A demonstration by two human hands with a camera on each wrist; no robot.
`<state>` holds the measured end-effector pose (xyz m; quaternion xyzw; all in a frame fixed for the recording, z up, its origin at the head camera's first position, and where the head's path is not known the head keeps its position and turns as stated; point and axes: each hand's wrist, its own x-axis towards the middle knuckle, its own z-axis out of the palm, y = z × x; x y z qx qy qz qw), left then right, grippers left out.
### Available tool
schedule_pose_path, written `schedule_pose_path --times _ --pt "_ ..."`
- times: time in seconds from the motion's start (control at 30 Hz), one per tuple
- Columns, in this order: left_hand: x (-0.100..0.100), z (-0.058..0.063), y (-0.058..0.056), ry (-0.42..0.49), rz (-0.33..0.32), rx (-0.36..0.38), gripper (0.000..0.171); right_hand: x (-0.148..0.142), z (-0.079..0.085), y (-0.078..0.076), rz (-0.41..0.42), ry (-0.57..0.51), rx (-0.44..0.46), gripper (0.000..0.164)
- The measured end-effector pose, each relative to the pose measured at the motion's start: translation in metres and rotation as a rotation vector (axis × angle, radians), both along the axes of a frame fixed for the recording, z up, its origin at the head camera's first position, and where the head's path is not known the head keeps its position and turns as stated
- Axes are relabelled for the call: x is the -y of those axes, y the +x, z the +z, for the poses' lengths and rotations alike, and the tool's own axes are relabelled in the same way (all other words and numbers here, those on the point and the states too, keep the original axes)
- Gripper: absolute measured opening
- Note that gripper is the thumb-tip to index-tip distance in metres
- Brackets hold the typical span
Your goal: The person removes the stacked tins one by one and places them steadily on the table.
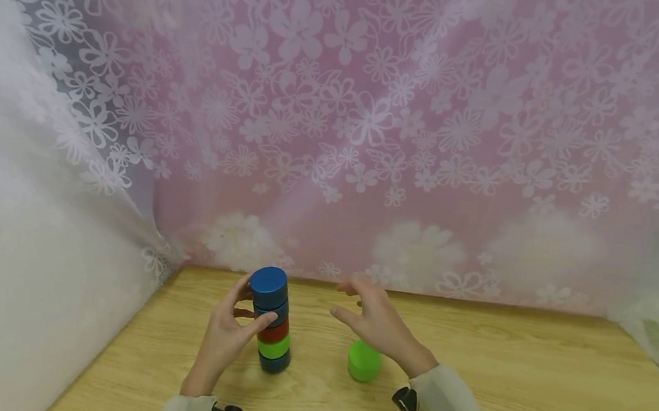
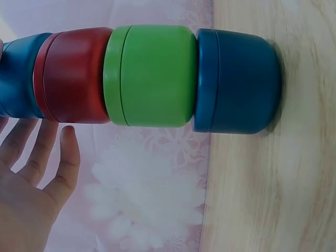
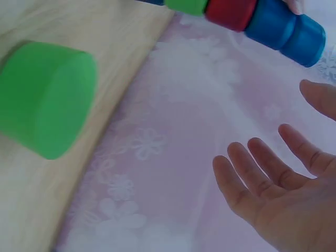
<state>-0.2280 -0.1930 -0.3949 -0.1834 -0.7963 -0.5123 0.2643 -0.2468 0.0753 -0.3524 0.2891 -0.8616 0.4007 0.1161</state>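
Note:
A tower of small round lidded tins stands on the table at the left. From the bottom it runs blue (image 2: 244, 81), green (image 2: 155, 76), red (image 2: 76, 76), then a blue tin (image 3: 270, 23) and a top blue tin (image 1: 269, 281). My left hand (image 1: 223, 336) grips the upper part of this tower, its thumb across the second blue tin from the top and its fingers round the far side. To the right sits a lone green tin (image 1: 363, 362). Above and beyond it my right hand (image 1: 378, 322) hangs in the air, fingers spread and holding nothing.
The wooden table (image 1: 497, 367) ends at a pink flowered cloth (image 1: 427, 142) hanging behind it. A pale cloth (image 1: 42, 241) hangs along the left side. Black wrist cameras (image 1: 405, 402) are worn at both sleeves.

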Motion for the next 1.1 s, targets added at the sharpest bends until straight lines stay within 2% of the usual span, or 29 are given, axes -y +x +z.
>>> schedule_pose_path --times 0.17,0.3,0.43,0.63,0.77,1.1 --pt "0.002 -0.001 0.000 -0.004 -0.014 0.020 0.072 0.007 0.017 0.000 -0.002 -0.029 -0.033 0.030" --pt "0.003 -0.003 0.000 -0.012 -0.013 0.046 0.075 0.012 0.025 0.000 -0.007 -0.035 -0.055 0.032" --pt "0.003 -0.004 -0.001 -0.015 -0.016 0.098 0.077 0.015 0.030 -0.002 0.009 -0.051 -0.058 0.031" --pt "0.003 -0.005 -0.003 -0.006 -0.051 0.206 0.079 0.018 0.034 -0.004 0.023 -0.065 -0.073 0.032" --pt "0.005 -0.007 -0.005 0.004 -0.075 0.247 0.080 0.022 0.036 -0.006 0.035 -0.077 -0.072 0.033" --pt "0.007 -0.009 -0.006 -0.006 -0.097 0.246 0.078 0.034 0.040 -0.005 0.070 -0.058 -0.077 0.037"
